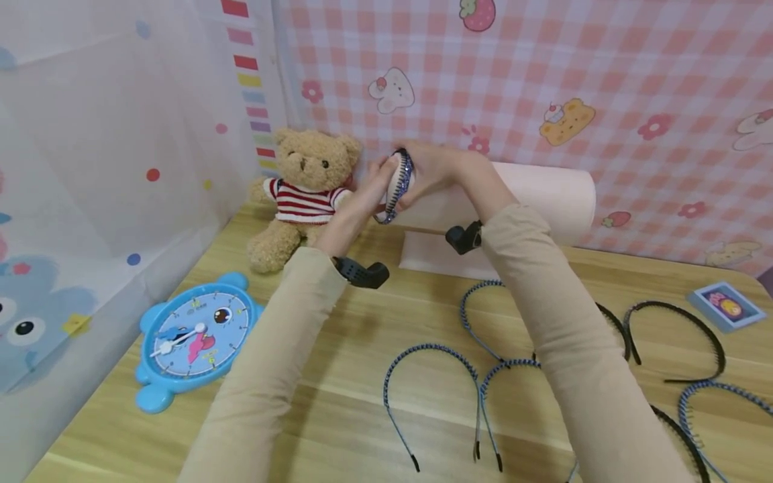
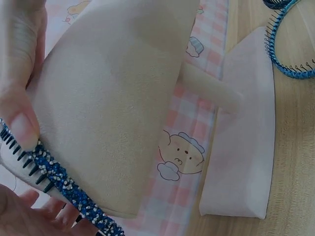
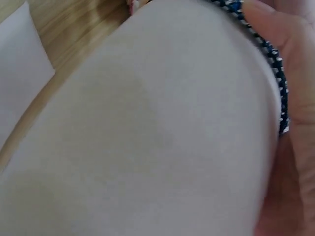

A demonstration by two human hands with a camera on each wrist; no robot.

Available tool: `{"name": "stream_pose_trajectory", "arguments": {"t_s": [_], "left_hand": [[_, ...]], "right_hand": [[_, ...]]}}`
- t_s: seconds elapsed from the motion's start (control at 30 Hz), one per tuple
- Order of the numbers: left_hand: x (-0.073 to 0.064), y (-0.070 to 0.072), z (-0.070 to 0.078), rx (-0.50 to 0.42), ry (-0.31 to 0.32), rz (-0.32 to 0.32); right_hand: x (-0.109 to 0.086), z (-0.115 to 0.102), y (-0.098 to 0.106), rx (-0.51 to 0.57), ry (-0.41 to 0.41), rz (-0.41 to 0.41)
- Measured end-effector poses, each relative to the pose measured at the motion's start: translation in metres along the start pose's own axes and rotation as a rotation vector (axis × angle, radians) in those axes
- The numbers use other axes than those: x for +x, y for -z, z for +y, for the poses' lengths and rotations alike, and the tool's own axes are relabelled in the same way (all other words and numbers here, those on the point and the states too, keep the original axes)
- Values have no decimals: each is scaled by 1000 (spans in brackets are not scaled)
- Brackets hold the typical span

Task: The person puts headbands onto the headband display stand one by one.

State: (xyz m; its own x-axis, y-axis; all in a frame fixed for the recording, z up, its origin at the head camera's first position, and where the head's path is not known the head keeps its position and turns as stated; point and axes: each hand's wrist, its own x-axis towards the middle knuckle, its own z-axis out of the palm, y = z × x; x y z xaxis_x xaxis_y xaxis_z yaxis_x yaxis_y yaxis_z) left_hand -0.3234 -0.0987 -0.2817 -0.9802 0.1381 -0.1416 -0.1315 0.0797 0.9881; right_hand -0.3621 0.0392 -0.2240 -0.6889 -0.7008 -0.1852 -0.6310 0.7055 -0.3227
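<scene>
Head view, left to right: I see the left hand (image 1: 371,191) grip a glittery toothed headband (image 1: 405,178), set between its fingers and those of the right hand (image 1: 436,171), which grips it too. The headband curves over one end of a padded roll (image 1: 549,194), right of the fingers. Uneven pulling could, I judge, twist it or snag its teeth; hard pushing might shift the roll.

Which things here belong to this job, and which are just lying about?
Likely in the job:
glittery headband, left hand and right hand on it
pale cylinder stand
perhaps the other headbands

Apparently just lying about:
teddy bear
toy clock
small blue box
</scene>
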Motion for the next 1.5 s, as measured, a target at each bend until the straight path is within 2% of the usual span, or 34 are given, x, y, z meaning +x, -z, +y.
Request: {"name": "stream_pose_trajectory", "arguments": {"t_s": [0.23,0.37,0.6,0.73,0.87,1.1,1.2,1.33,1.4,1.5], "left_hand": [[1,1,0,4,-3,-33],[3,1,-1,23,-16,-64],[6,3,-6,68,-14,-80],[9,2,-7,49,-15,-73],[14,1,-8,39,-19,-71],[21,3,-10,46,-6,-68],[23,3,-12,56,-4,-65],[25,1,-14,38,-20,-70],[25,1,-15,28,-22,-71],[24,3,-16,50,-15,-76]], "right_hand": [[-7,-5,7,-76,-107,-67],[-10,-6,7,-109,-134,-76],[-9,-14,0,-343,-174,-57],[-7,-15,-2,-394,-182,-56],[-7,-11,-7,-422,-168,-18],[-3,-7,-22,-460,-114,104],[-1,-5,-26,-470,-102,133],[-5,3,-27,-406,-110,169],[-14,12,-23,-344,-118,195],[-39,33,-15,-208,-127,246]]}}
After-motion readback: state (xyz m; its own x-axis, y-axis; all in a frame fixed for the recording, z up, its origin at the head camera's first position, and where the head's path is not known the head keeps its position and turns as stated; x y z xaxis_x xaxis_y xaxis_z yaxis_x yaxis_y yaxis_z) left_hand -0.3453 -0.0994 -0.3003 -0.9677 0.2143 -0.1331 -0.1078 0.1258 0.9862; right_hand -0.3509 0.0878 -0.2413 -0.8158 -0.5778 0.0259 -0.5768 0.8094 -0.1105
